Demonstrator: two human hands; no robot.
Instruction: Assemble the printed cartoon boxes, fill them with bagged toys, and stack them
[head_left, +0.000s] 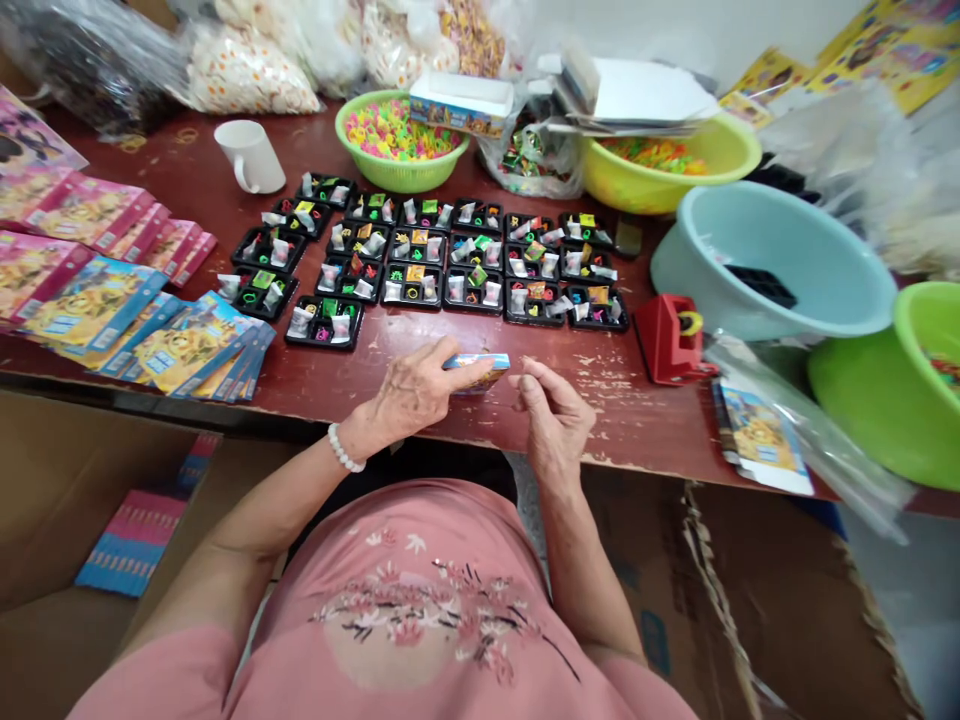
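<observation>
My left hand point(415, 388) is closed around a small blue-and-yellow printed box point(481, 363), held above the front edge of the table. Just right of the box, my right hand point(556, 412) has its thumb and fingers drawn together in a pinch. Whatever may be between those fingertips is too small to make out. Beyond both hands stand rows of black compartment trays point(411, 287) with small white packets and bright plastic pieces in them. A red tape dispenser point(666, 340) sits to the right of my right hand.
Blue boxes point(191, 345) and pink boxes point(90, 212) are stacked at left, near a white mug point(251, 157). Farther back are a green basket point(401, 178) and a yellow basin point(645, 190). At right stand a light-blue basin point(780, 235), a green basin point(870, 400) and flattened boxes point(761, 430).
</observation>
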